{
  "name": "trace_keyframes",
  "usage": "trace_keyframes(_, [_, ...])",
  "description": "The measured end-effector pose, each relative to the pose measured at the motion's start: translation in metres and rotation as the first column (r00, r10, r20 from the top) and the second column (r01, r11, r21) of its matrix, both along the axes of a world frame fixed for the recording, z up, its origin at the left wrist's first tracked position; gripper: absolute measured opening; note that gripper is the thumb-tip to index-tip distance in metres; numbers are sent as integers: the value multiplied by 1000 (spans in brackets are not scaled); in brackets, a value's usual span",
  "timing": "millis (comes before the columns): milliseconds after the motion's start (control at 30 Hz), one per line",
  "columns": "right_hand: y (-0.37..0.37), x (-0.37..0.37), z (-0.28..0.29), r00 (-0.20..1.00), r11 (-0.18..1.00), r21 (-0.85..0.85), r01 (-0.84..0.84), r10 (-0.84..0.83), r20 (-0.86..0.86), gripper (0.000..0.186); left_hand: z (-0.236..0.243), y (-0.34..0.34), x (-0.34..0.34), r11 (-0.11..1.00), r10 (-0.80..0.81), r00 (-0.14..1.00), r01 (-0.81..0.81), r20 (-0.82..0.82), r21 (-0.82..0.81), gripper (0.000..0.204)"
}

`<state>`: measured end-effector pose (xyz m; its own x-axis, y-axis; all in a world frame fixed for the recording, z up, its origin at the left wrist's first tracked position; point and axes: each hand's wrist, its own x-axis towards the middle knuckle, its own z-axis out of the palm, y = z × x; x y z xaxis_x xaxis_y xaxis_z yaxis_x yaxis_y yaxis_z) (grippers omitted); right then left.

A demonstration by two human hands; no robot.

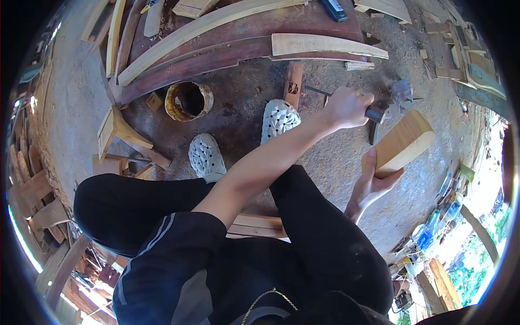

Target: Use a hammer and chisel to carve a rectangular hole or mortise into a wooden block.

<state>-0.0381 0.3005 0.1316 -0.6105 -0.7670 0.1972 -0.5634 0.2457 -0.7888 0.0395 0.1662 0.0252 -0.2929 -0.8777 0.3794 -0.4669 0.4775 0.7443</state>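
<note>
My left hand (348, 107) reaches across to the right, closed around a chisel-like tool. Its thin dark blade (317, 90) points left, and the dark handle end (375, 114) sticks out on the right of the fist. Left of the blade tip lies a reddish-brown piece of wood (293, 81) with a dark squarish hole; the toe of my right shoe (279, 120) is against its near end. My right hand (374, 181) grips a thick, pale wooden block (405, 142) from its lower end, thumb and fingers on opposite sides. The block is tilted up to the right, apart from the handle.
A stained bucket (189, 101) stands ahead of my left shoe (207, 155). Beyond is a dark red board (238, 30) bearing long wooden strips (211, 24) and a pale tapered plank (325, 45). A small wooden frame (122, 132) lies left; bottles (428, 233) and scraps line the right.
</note>
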Motion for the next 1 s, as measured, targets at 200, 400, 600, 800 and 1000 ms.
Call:
trace_keyframes(200, [-1,3,0,1000,999,37,-25,24,7,69,-3,1,8,1000,23,1000,-23,-10,5,16])
trace_keyframes(400, [-1,1,-2,1000,999,47,-8,9,-16,67,-5,0,11,998,39,999,-38,-22,45,18])
trace_keyframes(600, [0,3,-6,998,997,73,-21,25,-57,67,-8,0,13,998,50,999,-50,-13,24,18])
trace_keyframes(800, [-1,7,-4,999,997,73,-22,24,-24,66,-10,-2,18,996,83,995,-85,-62,-18,18])
trace_keyframes(1000, [-16,10,35,998,989,-132,-69,68,-11,62,-2,-6,48,988,141,931,-152,-336,-5,25])
